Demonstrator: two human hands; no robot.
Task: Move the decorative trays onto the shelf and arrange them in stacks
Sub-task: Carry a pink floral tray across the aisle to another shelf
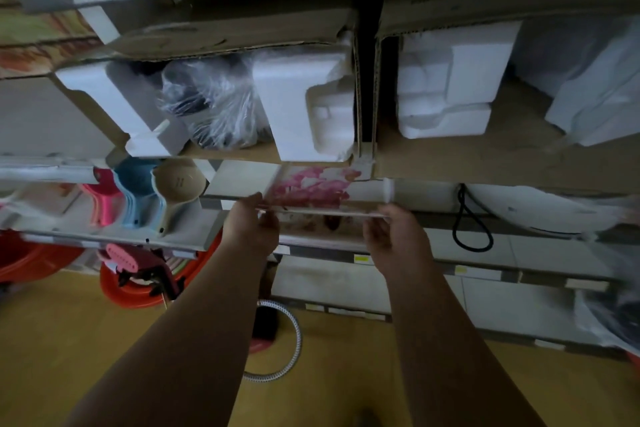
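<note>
A white decorative tray with a pink flower print [313, 187] lies flat at the front of a white shelf [485, 243], its near rim towards me. My left hand [251, 224] grips the tray's near left corner. My right hand [393, 234] grips the near right corner. Under the near rim a second flower-printed tray surface [322, 224] shows, blurred. How many trays lie in the pile is hidden.
Above stand open cardboard boxes [242, 35] with white foam blocks [304, 104]. Pink, blue and beige scoops [152, 194] hang at the left. A black cord [464, 222] dangles at the right. Red basins [138, 288] sit on the yellow floor.
</note>
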